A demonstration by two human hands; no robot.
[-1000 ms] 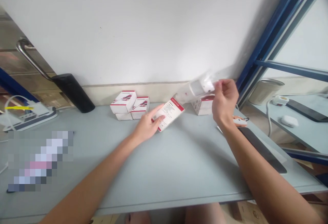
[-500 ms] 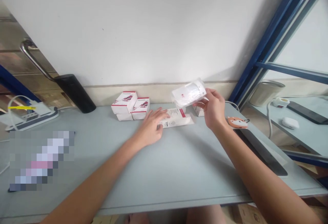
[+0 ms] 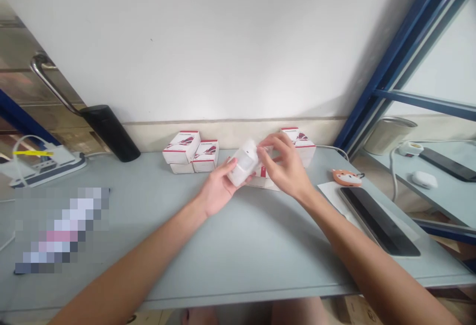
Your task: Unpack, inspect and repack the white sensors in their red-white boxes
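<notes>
A white plastic device (image 3: 243, 166) with a rounded window, which looks like a motion sensor, lies tilted in my left hand (image 3: 217, 189). My left fingers and thumb are closed around its lower part. At its upper end my right hand (image 3: 284, 163) has its fingertips pinched together, seemingly on the clear plastic bag; the fingertips are blurred. Behind and below my hands, a white packet with a red patch (image 3: 263, 182) lies on the table, partly covered. Stacked white-and-red boxes (image 3: 182, 147) stand to the left, and more boxes (image 3: 305, 147) stand behind my right hand.
At the right lie a dark phone (image 3: 379, 221), a white paper (image 3: 327, 193) and an orange animal-faced pouch (image 3: 346, 177). A black cylinder (image 3: 109, 134) leans at the left by a power strip (image 3: 48, 171). A white wall (image 3: 223, 42) closes off the table's back; a blue-framed mirror (image 3: 427, 166) stands at the right.
The bagged white device has come down and left, from my right hand into my left. My left hand has lifted off the flat packet and turned palm up. The boxes behind my right hand now show more.
</notes>
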